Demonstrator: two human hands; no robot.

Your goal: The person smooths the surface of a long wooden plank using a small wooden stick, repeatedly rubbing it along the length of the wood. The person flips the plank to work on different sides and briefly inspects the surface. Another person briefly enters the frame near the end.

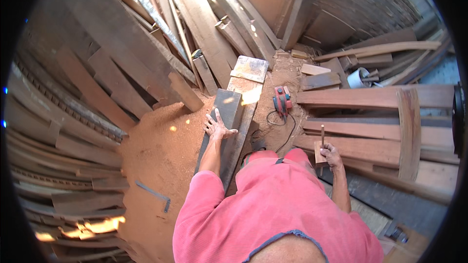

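My left hand (217, 128) lies with spread fingers on the upper face of a thick dark timber (227, 101). That timber rests lengthwise on a low wooden bench (245, 126), whose far end carries a dusty cross block (250, 68). Off to the right, my right hand (333, 157) grips a wooden marking gauge (319, 149), a small block with a thin stem through it. The gauge is held upright, near the ends of stacked boards and apart from the timber. My palm and fingers partly hide the gauge's block.
A red electric planer (282, 101) with a trailing cord (292, 128) sits on shavings right of the bench. A metal square (155, 193) lies on sawdust (157, 157) at left. Stacked boards (351, 126) flank my right side; planks (204, 25) lean ahead and boards (84, 146) line the left.
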